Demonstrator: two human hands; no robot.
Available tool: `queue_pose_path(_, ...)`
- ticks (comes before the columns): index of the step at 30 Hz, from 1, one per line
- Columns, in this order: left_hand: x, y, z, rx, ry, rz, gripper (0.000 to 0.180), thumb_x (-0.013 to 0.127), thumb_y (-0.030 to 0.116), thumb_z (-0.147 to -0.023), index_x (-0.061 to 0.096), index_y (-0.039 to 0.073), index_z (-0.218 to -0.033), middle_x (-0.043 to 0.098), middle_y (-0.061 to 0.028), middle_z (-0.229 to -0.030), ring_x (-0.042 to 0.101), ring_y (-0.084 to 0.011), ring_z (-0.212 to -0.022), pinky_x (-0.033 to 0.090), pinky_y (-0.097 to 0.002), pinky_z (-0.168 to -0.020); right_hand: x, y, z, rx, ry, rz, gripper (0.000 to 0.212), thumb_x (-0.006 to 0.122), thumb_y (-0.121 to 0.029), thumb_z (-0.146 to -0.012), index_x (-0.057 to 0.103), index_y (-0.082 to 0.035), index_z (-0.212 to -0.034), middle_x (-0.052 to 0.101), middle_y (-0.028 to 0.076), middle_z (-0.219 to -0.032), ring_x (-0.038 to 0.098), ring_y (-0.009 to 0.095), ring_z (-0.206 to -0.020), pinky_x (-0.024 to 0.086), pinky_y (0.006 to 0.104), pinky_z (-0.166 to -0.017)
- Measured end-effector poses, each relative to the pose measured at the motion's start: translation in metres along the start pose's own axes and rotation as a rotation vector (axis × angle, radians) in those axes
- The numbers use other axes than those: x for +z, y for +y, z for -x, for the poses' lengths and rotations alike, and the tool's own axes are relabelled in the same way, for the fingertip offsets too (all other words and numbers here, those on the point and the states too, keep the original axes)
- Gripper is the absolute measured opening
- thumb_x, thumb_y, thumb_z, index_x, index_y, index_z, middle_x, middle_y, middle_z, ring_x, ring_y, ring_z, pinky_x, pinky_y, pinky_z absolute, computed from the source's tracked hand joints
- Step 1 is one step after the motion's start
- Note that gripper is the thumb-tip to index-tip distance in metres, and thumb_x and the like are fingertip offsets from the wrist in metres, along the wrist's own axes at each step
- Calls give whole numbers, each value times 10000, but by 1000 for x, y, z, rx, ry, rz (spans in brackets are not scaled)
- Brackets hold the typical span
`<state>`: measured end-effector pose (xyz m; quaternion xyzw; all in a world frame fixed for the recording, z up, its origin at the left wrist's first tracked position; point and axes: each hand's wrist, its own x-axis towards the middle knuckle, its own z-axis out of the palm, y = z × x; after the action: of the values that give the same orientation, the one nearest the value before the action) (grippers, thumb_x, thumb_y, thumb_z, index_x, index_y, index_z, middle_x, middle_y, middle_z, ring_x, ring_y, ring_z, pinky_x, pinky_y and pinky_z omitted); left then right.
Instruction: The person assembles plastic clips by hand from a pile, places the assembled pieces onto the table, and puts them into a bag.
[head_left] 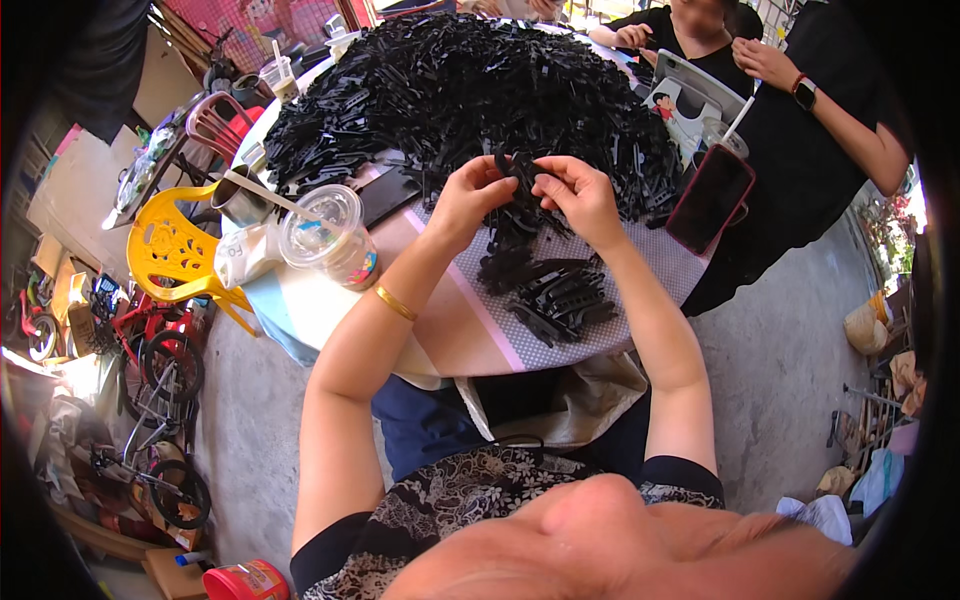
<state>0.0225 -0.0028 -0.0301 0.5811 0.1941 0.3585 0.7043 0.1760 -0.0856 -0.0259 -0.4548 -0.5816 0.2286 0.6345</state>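
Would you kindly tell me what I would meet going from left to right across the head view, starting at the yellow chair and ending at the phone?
Yellow chair → lidded clear cup → left hand → right hand → phone.

Daylight is bright; edges curve into black.

The left hand [474,203] and right hand [585,203] pinch a black piece [522,175] — big heap [450,95] far, small pile [560,305] near.
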Motion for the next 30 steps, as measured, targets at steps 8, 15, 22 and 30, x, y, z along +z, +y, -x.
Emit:
queue_pose_path(8,4,0,2,119,48,-133,297,645,78,-796,574,17,-1078,611,-22,-877,558,-67,-771,463,-209,-695,-5,2,1,182,-130,21,243,586,-86,-850,609,10,-1071,639,40,-749,534,42,-566,454,175,-526)
queue_pose_path(15,8,9,5,186,140,-460,297,657,51,-782,578,-1,-1063,615,-22,-870,571,-69,-785,468,-198,-695,-5,2,2,119,-94,183,243,612,-67,-818,624,-2,-1052,668,57,-793,587,57,-628,462,187,-549)
queue_pose_path(22,2,13,5,209,64,-301,262,647,27,-789,581,-17,-1040,625,-28,-897,571,-67,-812,469,-196,-723,-2,-2,3,-21,-60,234,255,670,-106,-773,621,-17,-1007,662,80,-842,611,86,-704,478,214,-599)
queue_pose_path(30,11,16,10,342,44,-524,270,616,1,-796,598,-7,-1066,651,-40,-898,578,-67,-782,464,-201,-711,-9,1,1,6,-103,227,339,724,-150,-727,598,17,-993,616,81,-925,604,153,-814,489,264,-693)
